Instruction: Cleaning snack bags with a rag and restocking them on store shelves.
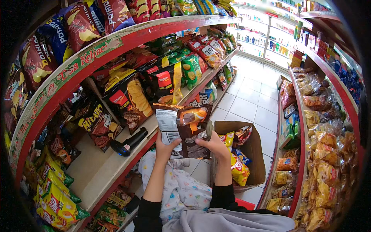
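Note:
My left hand [168, 146] and my right hand [215, 146] hold a dark brown snack bag [192, 121] between them, one at each side, with its printed back and barcode facing up. To the left, a black handheld barcode scanner [130, 143] lies on the shelf edge, near a black bag of potato chips [100, 124]. Below and right of the held bag stands an open cardboard box [259, 162] on the floor, with yellow, blue and dark snack bags [240, 169] inside. Richeese waffle bags [166, 84] stand on the shelf beyond my hands.
Red-edged shelves [139, 32] full of snack bags curve along the left. Another shelf [300, 139] with clear-wrapped snacks runs along the right. A white tiled aisle [249, 90] leads to lit display cases [261, 37] at the back.

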